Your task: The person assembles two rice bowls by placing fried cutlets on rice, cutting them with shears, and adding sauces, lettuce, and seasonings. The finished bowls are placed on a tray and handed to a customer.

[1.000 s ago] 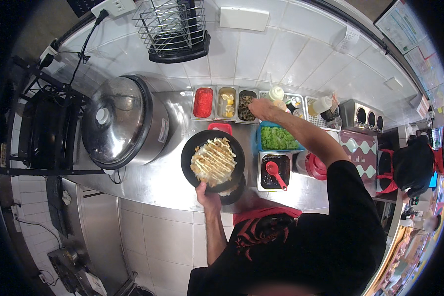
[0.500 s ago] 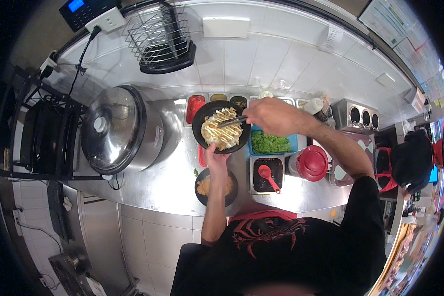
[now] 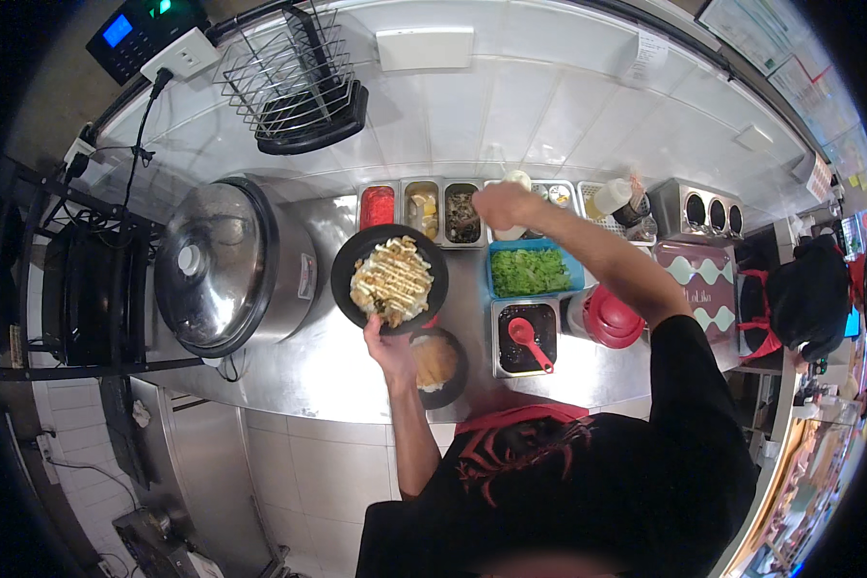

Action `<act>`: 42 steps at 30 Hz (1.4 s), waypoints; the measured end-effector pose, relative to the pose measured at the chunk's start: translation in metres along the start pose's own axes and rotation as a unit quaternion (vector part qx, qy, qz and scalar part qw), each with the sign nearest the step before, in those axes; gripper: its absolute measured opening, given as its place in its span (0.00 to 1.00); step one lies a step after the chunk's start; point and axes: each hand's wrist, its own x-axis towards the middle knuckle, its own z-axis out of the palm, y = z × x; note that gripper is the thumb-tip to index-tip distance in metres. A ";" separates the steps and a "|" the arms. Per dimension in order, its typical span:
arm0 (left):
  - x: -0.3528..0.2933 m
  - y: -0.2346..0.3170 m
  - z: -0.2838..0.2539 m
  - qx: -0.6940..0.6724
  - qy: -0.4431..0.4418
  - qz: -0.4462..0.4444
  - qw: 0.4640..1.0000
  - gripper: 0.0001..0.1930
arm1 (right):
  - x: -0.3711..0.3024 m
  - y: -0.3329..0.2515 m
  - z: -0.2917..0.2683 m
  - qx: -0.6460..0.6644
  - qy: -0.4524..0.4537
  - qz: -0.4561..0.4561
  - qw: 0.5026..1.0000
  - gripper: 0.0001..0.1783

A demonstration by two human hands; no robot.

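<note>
My left hand (image 3: pixel 389 353) grips the near rim of a black bowl (image 3: pixel 341 279), tilted slightly above the counter. The food (image 3: pixel 391 281) in it is a pale, chunky topping striped with creamy sauce. At the back row of trays, my right hand (image 3: pixel 503 206) is closed beside a steel tray of dark shredded topping (image 3: pixel 463 217); what its fingers hold, if anything, does not show. A second black bowl (image 3: pixel 459 376) rests at the counter's front edge, partly behind my left forearm, with white rice and a flat golden-brown piece in it.
Trays of red topping (image 3: pixel 378 208) and yellow pieces (image 3: pixel 422 214) line the wall. Nearby are a blue tub of greens (image 3: pixel 496 281), a red scoop (image 3: pixel 528 339) in a dark tray, and a red-lidded container (image 3: pixel 614 316). A large rice cooker (image 3: pixel 222 270) stands left. Another person (image 3: pixel 800 303) is at right.
My left hand has shifted the bowl leftward and nearer. My right hand has left the food, where it held slim grey tongs or chopsticks, and is now at the trays.
</note>
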 end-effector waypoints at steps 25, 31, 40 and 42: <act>0.037 -0.023 0.005 -0.046 -0.084 -0.023 0.995 0.30 | -0.086 -0.005 -0.067 0.160 0.133 -0.104 0.973 0.11; 0.060 -0.049 0.028 -0.068 -0.132 -0.060 0.987 0.34 | -0.103 -0.017 -0.081 0.191 0.155 -0.149 0.958 0.14; 0.041 -0.015 0.007 -0.031 -0.049 0.014 0.998 0.30 | 0.010 0.005 -0.021 -0.012 0.039 0.043 0.998 0.12; 0.034 -0.006 -0.002 -0.013 -0.044 -0.012 0.999 0.31 | 0.038 0.002 0.002 -0.047 0.022 0.046 0.998 0.11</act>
